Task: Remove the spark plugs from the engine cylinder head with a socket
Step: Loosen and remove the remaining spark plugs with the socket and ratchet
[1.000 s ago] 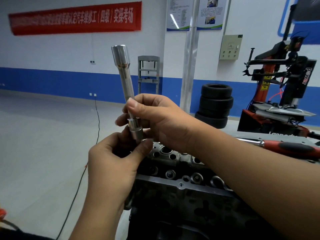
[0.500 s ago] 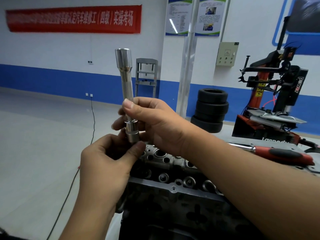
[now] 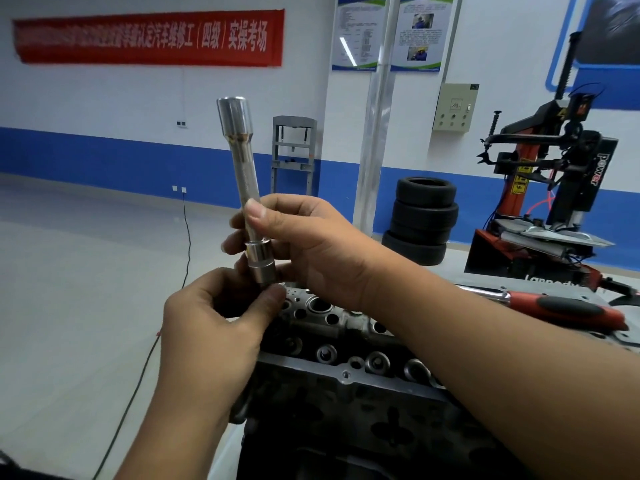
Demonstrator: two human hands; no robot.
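Note:
A long chrome socket extension (image 3: 242, 168) stands nearly upright above the engine cylinder head (image 3: 346, 372), its wide end on top. A short chrome socket (image 3: 261, 263) sits on its lower end. My right hand (image 3: 311, 247) grips the extension's shaft just above that socket, thumb along the shaft. My left hand (image 3: 214, 327) pinches the socket's lower end from below. The grey cylinder head with its round bores lies under both hands. What is below the socket is hidden by my left hand.
A ratchet with a red and black handle (image 3: 561, 308) lies on the head's far right. Behind stand stacked tyres (image 3: 422, 220), a tyre changer (image 3: 554, 188) and a metal pillar (image 3: 375, 133). A black cable (image 3: 145, 368) runs across the floor at left.
Both hands and the tool sit slightly lower and more central in the view. The grips look unchanged.

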